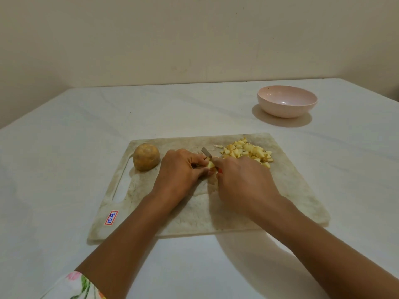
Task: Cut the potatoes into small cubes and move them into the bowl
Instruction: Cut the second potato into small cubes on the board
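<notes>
Hands are working close together at the centre of the frame, above a worn cutting board [280,190] that is lying on a pale table [64,147]. The left hand [181,167] is pinching a small potato piece [210,164] with curled fingers, while the right hand [241,182], just beside it, is gripping a knife [206,152]. The grip is hiding most of the knife's handle, and its blade is poking out toward the top of the frame, right beside the piece. A whole potato [146,157] is sitting unpeeled at the board's left end, near the handle slot. A heap of potato cubes [248,151] is lying at the board's upper right, just beyond the right hand. A pink bowl [287,104] is standing on the table in the upper right of the frame, well apart from the board. A sticker [111,217] is showing at the board's lower left corner, and a floral sleeve [73,285] is peeking in at the bottom left edge.
</notes>
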